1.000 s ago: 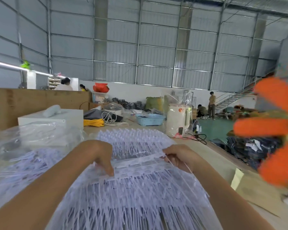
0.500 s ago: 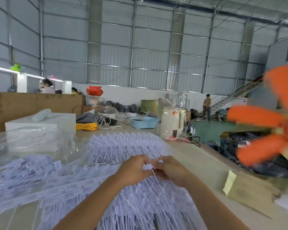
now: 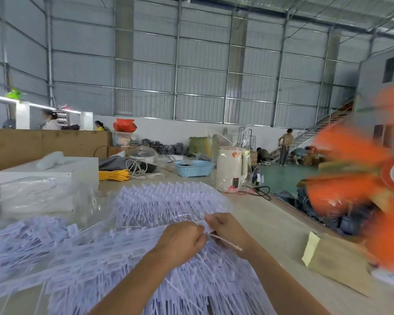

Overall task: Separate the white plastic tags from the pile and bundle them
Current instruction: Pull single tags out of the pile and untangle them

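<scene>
On the table [image 3: 271, 226], both hands' fingers [image 3: 201, 238] pinch white tags [image 3: 146, 253].

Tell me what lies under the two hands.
White plastic tags spread in a pile beneath the left hand and right hand. The table under the pile is covered there.

Even, probably daylit brightness; orange fan [image 3: 373, 189] motion-blurred; edges bowed.

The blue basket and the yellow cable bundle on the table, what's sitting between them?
In the head view, between the blue basket and the yellow cable bundle lies a coil of white cord.
</scene>
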`<move>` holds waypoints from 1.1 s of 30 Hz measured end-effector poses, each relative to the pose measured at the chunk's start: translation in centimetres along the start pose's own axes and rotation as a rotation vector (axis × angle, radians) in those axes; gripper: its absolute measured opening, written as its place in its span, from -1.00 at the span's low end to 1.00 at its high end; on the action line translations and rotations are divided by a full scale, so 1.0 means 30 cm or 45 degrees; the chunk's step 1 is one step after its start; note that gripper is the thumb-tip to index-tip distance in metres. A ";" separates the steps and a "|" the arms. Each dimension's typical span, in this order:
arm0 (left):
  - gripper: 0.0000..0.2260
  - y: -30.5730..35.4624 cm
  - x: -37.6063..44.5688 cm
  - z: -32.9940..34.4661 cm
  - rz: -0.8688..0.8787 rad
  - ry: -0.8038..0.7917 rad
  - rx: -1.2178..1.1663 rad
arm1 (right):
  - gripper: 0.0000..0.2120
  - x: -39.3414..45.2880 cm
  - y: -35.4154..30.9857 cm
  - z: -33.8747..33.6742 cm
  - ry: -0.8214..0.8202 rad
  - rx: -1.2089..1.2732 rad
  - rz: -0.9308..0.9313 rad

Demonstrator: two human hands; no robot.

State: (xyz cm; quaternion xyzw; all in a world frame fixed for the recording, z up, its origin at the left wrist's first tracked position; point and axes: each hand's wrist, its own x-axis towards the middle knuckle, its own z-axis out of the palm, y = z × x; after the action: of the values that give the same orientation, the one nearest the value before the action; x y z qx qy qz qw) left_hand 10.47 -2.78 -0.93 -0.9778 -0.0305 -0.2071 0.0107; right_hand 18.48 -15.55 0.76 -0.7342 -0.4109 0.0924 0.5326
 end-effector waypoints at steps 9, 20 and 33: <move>-0.56 -0.020 -0.010 -0.039 -0.130 0.063 -0.929 | -0.66 -0.005 0.013 -0.006 -0.015 0.166 -0.213; -0.75 0.010 -0.039 -0.097 -0.028 0.149 -0.778 | -0.82 0.079 -0.028 -0.195 0.332 0.664 0.491; -0.69 -0.036 -0.042 -0.041 -0.179 0.169 -0.505 | -0.78 0.006 -0.042 0.046 -0.120 0.322 0.234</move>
State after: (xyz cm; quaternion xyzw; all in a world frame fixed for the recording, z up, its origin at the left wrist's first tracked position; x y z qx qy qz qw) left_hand 8.76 -1.81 -0.30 -0.9404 -0.0564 -0.2733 -0.1943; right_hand 17.18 -14.32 1.33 -0.6907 -0.3516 0.2262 0.5900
